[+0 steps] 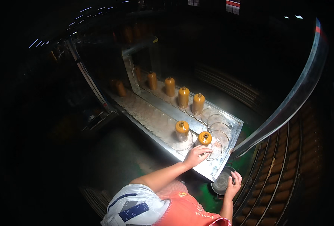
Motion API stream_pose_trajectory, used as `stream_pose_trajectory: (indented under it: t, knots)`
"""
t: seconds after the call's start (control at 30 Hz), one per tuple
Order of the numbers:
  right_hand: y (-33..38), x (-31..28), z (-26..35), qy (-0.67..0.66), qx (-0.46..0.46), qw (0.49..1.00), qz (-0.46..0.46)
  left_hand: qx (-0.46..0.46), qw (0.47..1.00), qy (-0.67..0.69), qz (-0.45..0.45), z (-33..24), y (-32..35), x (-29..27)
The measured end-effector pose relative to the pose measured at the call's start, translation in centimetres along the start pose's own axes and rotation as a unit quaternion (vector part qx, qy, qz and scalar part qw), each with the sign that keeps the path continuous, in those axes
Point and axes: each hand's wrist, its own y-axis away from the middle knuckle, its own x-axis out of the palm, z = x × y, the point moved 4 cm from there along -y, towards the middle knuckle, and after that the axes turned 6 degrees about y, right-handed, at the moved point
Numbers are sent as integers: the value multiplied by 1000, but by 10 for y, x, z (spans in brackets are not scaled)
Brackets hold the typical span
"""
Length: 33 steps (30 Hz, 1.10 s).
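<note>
Fingers stretched and slightly apart, my left hand (197, 156) is at the base of an amber, glossy bottle (204, 138) with a short dark-mouthed neck. The hand hides part of the bottle's foot; whether they touch I cannot tell. The bottle stands upright near the close end of a long metal conveyor (174, 150) with overlapping round plates. A second amber bottle (182, 130) stands just left of it. My right hand (234, 185) is raised beside the conveyor's corner, over the edge of a dark round bucket (221, 181); its fingers are loosely bent and apart, holding nothing visible.
Several amber bottles (198, 104) stand in a row along the conveyor's far lane. A metal frame (129, 69) arches over its far part. To the right are a curved clear-looking panel (287, 101) and a rack (276, 180) with rows of brownish items. The surroundings are dark.
</note>
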Motion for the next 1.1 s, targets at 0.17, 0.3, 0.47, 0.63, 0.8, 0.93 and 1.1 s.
stream_pose_trajectory:
  t: [0.17,0.3,0.47,0.63,0.8,0.93,1.1]
  knots:
    - [25,-118,30,60,24,994,-84,-54,965,179,183,-77,-1,112]
    - [66,-201,48,-34,72,978,-194,-55,916,192,347,-131,-2,183]
    - [113,-290,-32,27,106,933,-342,-23,870,223,439,-138,-28,344]
    - [155,-420,-74,75,138,875,-459,102,845,262,455,-200,-64,540]
    - [43,-562,-45,189,94,866,-453,277,854,168,407,-274,-138,740]
    - [-85,-672,-62,439,109,792,-410,288,829,78,473,-311,-165,854]
    - [-150,-765,-135,503,240,727,-401,312,815,38,487,-322,-139,901]
